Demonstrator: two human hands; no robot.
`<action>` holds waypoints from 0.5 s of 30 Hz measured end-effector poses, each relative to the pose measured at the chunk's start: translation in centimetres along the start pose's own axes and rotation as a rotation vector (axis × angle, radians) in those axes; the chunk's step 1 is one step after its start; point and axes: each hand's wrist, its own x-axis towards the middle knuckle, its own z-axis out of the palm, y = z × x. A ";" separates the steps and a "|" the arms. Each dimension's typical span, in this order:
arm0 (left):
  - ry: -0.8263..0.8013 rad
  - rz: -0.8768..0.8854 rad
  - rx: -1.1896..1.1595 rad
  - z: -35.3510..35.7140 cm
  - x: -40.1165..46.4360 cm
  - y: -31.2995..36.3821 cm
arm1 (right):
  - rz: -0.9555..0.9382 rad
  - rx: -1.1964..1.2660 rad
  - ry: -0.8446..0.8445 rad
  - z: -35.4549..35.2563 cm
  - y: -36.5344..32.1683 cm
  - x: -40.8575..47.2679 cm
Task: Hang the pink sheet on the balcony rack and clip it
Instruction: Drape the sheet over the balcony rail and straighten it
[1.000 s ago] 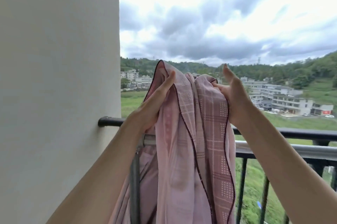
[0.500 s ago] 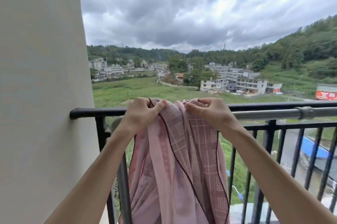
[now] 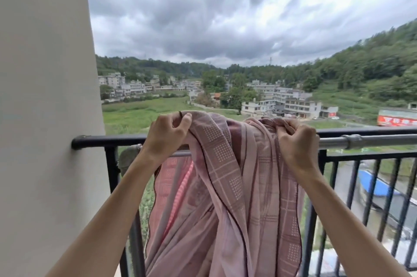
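Observation:
The pink checked sheet [image 3: 228, 186] with dark piping hangs bunched in folds over the grey metal rack bar [image 3: 370, 140], which runs along the inner side of the black balcony railing [image 3: 361, 132]. My left hand [image 3: 168, 134] grips the sheet's top edge at its left side, just above the bar. My right hand [image 3: 297, 141] grips the top edge at its right side. The two hands are about a sheet-fold apart, with the cloth humped between them. Part of the sheet hangs behind the bars on the outer side. No clip is in view.
A pale wall [image 3: 45, 118] stands close on the left, where the railing's top rail ends. The rack's grey upright post [image 3: 135, 243] runs down beside the sheet's left edge. Beyond the railing lie fields, buildings and wooded hills far below.
My hands have lowered the sheet onto the bar and then moved apart sideways, spreading the bunched top edge wider along the rack.

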 end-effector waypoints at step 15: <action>0.111 -0.132 0.381 -2.7 -2.0 -0.3 | -0.578 -0.270 -0.455 5.4 -2.2 -4.0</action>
